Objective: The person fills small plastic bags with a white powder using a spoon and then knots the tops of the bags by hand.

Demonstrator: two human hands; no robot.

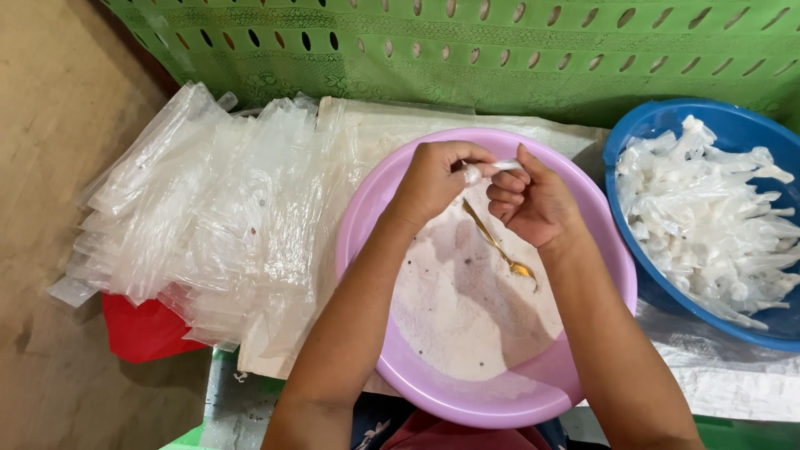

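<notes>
pink basin [375, 208] nearest, white powder inside, gold spoon [500, 248] lying in it | left hand [433, 179] and right hand [533, 204] meet over far rim, both pinching small clear packet [487, 169] | open room over basin's near half | stacked clear bags [208, 208] left | blue basin [633, 133] of filled packets right | green perforated wall [500, 50] behind

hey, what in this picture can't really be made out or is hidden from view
- Small plastic packet, head view: mostly hidden by the fingers of both hands.
- Blue basin: cut off by the right edge.
- Red thing: largely covered by the stack of clear bags.
- Pale powder in the pink basin: kind unclear.
</notes>
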